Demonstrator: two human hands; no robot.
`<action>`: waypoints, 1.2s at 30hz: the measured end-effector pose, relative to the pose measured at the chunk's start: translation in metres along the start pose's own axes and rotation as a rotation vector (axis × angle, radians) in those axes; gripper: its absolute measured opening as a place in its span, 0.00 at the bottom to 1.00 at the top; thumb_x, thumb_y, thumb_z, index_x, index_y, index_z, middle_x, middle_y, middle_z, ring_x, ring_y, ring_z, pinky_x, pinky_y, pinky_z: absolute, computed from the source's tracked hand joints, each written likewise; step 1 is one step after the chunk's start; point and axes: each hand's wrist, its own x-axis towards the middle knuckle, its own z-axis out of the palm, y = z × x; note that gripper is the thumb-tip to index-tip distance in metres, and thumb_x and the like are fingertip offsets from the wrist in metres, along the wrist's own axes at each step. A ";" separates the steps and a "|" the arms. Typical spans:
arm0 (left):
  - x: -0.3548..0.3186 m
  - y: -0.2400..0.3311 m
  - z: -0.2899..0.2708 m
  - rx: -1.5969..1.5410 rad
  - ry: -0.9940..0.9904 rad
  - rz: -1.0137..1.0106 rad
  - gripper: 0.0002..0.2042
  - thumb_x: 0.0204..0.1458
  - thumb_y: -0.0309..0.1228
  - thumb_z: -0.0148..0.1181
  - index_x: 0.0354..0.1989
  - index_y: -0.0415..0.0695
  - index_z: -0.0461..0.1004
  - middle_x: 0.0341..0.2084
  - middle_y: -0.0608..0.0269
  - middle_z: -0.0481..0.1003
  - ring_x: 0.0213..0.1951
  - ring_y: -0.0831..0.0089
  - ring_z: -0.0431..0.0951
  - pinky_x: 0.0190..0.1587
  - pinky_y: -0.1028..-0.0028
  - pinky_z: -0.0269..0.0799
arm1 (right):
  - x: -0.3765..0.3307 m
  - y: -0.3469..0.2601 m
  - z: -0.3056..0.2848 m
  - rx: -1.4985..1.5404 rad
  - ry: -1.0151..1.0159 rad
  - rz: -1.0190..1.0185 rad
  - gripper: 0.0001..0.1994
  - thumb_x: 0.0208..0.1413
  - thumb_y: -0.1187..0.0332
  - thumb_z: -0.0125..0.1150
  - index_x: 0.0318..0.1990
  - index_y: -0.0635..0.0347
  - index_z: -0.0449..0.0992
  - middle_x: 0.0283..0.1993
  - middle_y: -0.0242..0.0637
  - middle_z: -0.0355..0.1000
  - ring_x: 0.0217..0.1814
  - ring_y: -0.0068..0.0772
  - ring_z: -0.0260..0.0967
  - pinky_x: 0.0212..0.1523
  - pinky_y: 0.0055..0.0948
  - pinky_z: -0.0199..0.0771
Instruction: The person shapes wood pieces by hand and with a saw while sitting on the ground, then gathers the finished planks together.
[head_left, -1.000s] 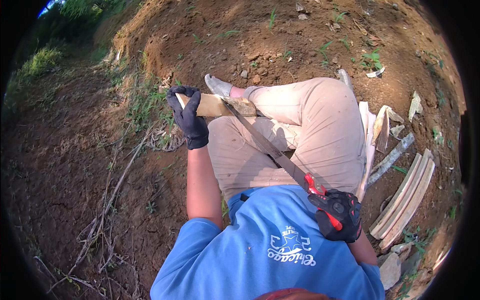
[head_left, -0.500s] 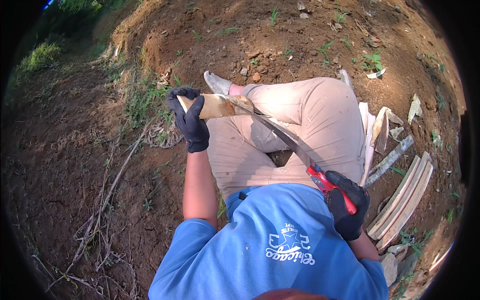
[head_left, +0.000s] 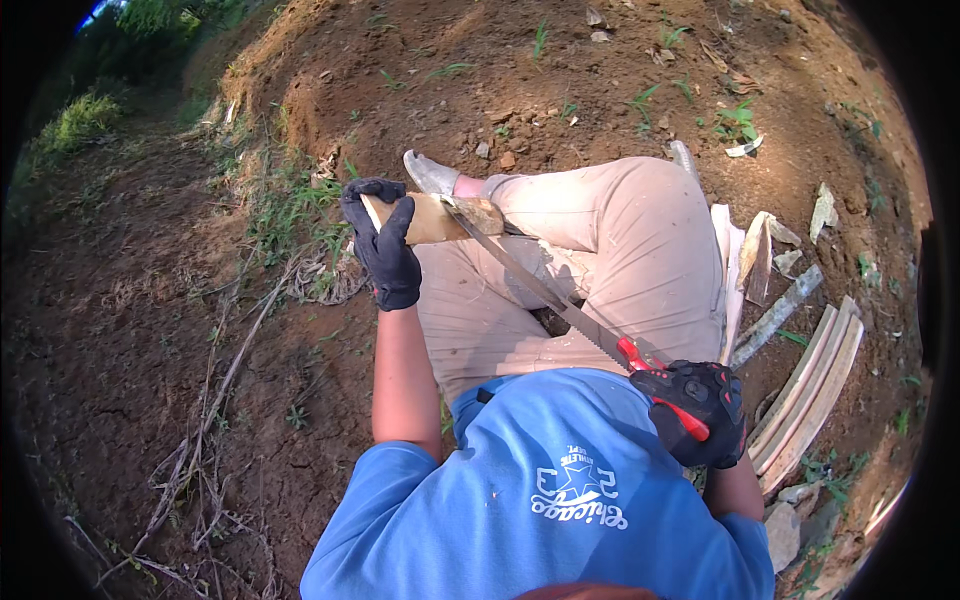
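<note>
My left hand (head_left: 385, 245), in a black glove, is closed around the left end of a short, pale piece of wood (head_left: 432, 219). The wood lies across above my crossed lower leg, its right end rough and brownish. In my right hand (head_left: 700, 412), also gloved in black, is the red handle of a hand saw (head_left: 560, 305). The long toothed blade slants up and left from the handle, its tip end resting on or against the wood near the rough end. Whether the teeth have cut into the wood I cannot tell.
I sit on brown soil with my legs (head_left: 640, 240) folded. At my right lie several curved pale wood strips (head_left: 812, 395), a grey-barked stick (head_left: 778, 318) and split wood pieces (head_left: 733, 270). Stones (head_left: 783, 532) lie near my right elbow. Dry twigs (head_left: 215, 400) and grass (head_left: 290, 205) are on the left.
My right hand has shifted slightly down and right, pulling the saw back, so its blade tip now sits farther left on the wood's face. The left hand and wood have moved only slightly.
</note>
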 end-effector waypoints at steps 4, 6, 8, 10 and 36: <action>-0.002 0.003 0.005 -0.014 -0.010 -0.009 0.21 0.51 0.25 0.67 0.53 0.45 0.68 0.44 0.63 0.69 0.51 0.66 0.72 0.63 0.63 0.66 | 0.008 0.015 -0.014 -0.041 -0.050 -0.029 0.22 0.45 0.70 0.68 0.51 0.50 0.89 0.39 0.37 0.86 0.36 0.44 0.83 0.42 0.41 0.83; -0.001 0.006 0.006 0.036 -0.091 0.006 0.21 0.51 0.25 0.67 0.53 0.45 0.68 0.44 0.62 0.69 0.51 0.66 0.72 0.63 0.63 0.66 | 0.025 0.011 -0.022 0.021 -0.063 0.047 0.21 0.48 0.71 0.66 0.52 0.54 0.89 0.42 0.39 0.86 0.36 0.42 0.83 0.42 0.40 0.83; -0.003 0.006 0.006 -0.028 -0.064 -0.018 0.21 0.50 0.26 0.66 0.52 0.44 0.68 0.44 0.62 0.68 0.50 0.65 0.72 0.62 0.63 0.66 | 0.030 0.008 -0.022 0.118 -0.005 0.165 0.20 0.51 0.73 0.65 0.52 0.57 0.88 0.45 0.42 0.86 0.37 0.40 0.84 0.43 0.37 0.82; -0.001 -0.003 -0.004 -0.070 -0.025 -0.026 0.21 0.50 0.27 0.66 0.52 0.44 0.68 0.44 0.62 0.68 0.49 0.65 0.71 0.62 0.63 0.66 | 0.027 0.006 -0.018 0.242 0.128 0.322 0.18 0.53 0.76 0.64 0.53 0.60 0.87 0.51 0.46 0.86 0.39 0.38 0.85 0.43 0.33 0.82; 0.003 0.000 0.002 -0.053 -0.015 -0.003 0.19 0.52 0.27 0.65 0.51 0.43 0.69 0.44 0.61 0.71 0.49 0.67 0.73 0.60 0.64 0.68 | -0.016 0.000 0.000 0.059 0.089 -0.005 0.24 0.43 0.73 0.68 0.53 0.55 0.88 0.33 0.36 0.83 0.33 0.42 0.82 0.44 0.41 0.85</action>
